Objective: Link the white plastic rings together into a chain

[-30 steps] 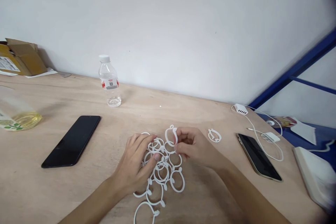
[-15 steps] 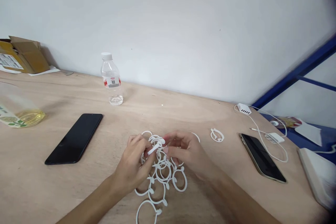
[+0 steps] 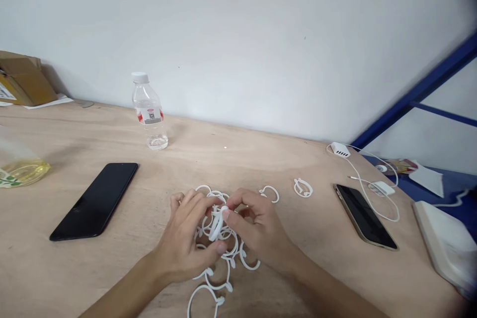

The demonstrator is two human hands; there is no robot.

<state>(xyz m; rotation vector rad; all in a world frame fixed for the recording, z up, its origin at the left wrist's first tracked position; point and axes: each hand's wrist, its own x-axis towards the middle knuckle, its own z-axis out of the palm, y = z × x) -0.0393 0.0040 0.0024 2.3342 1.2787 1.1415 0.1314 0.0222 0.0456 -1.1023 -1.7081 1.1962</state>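
Several thin white plastic rings [image 3: 228, 278] with small knobs lie in a loose tangle on the wooden table. Above the tangle, my right hand [image 3: 259, 223] pinches the knobbed end of a white ring [image 3: 215, 228] between thumb and index finger. My left hand [image 3: 190, 233] curves round the left side of that ring, its thumb apart from the fingers, which reach the ring's top; the contact is partly hidden. A separate ring [image 3: 270, 193] lies just beyond my right hand, and another ring [image 3: 303, 188] lies farther right.
A black phone [image 3: 95, 201] lies at left, near a clear water bottle [image 3: 150, 114] and a container of yellow liquid [image 3: 28, 171]. At right are a second phone [image 3: 365, 216], a white charger [image 3: 340, 150] with cables and a white device [image 3: 445, 243]. A cardboard box [image 3: 28, 79] stands far left.
My left thumb has moved down, away from its fingers, and the held ring now hangs more upright. My right hand has shifted slightly left. The whole view has shifted a little.
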